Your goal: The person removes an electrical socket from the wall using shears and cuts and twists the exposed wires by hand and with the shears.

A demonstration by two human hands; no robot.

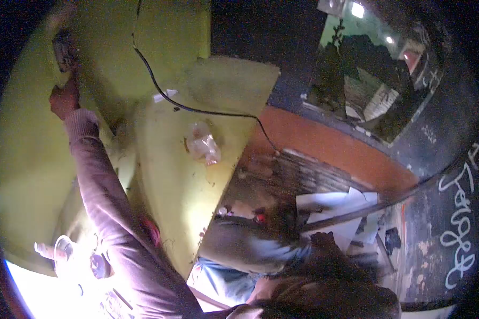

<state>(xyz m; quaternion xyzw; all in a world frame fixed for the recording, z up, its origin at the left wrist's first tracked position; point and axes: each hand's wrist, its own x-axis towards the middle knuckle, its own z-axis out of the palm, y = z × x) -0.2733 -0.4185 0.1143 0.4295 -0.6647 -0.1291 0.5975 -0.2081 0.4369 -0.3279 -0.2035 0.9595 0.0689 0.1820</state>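
My left hand (66, 101) is raised at the upper left, at the end of a long pinkish sleeve (114, 199). Its fingers are closed round the lower end of a dark blocky object with light marks (64, 50), held against or close to the yellow-green wall (29, 143). Blur and shade hide what kind of object it is. I cannot make out my right hand; low in the view are a brown garment (324, 295) and a grey-clothed limb (250, 245).
A black cable (197, 110) hangs across a yellow-green panel (226, 77) that bears a crumpled clear plastic bag (203, 144). White papers (332, 207) lie on the right, below a mirror-like panel (375, 80). Cup-like containers (64, 247) stand in bright light at lower left.
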